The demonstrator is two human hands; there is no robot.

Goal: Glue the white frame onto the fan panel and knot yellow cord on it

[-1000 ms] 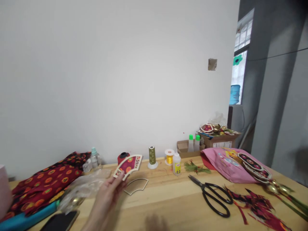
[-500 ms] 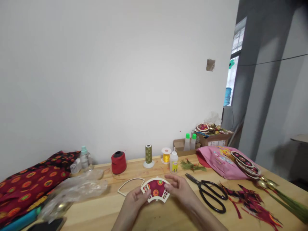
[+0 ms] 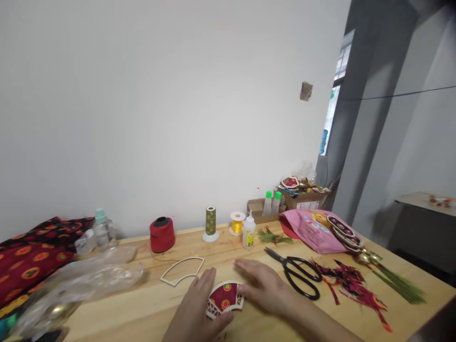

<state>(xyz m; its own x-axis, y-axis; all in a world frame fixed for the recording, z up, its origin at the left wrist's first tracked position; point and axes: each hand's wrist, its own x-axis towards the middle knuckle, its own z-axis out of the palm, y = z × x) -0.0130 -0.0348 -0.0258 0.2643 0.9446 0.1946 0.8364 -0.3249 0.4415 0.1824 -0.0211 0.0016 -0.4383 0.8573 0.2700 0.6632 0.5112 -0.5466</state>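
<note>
Fan-shaped panel [image 3: 225, 297], grasped at opposite ends by left hand [image 3: 199, 306] and right hand [image 3: 262, 288]. Best steadied level by its edges, with light, even thumb pressure.

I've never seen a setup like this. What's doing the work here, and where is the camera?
No machine: a person works with two bare hands. One head-worn camera looks forward and down at them. The left hand and right hand both touch a fan-shaped dark-red patterned piece with a pale border; whether it is lifted is unclear. On the light wooden table are a pale, hollow fan-shaped frame, a red thread cone, a small whitish bottle with a yellow label and black-handled scissors.
</note>
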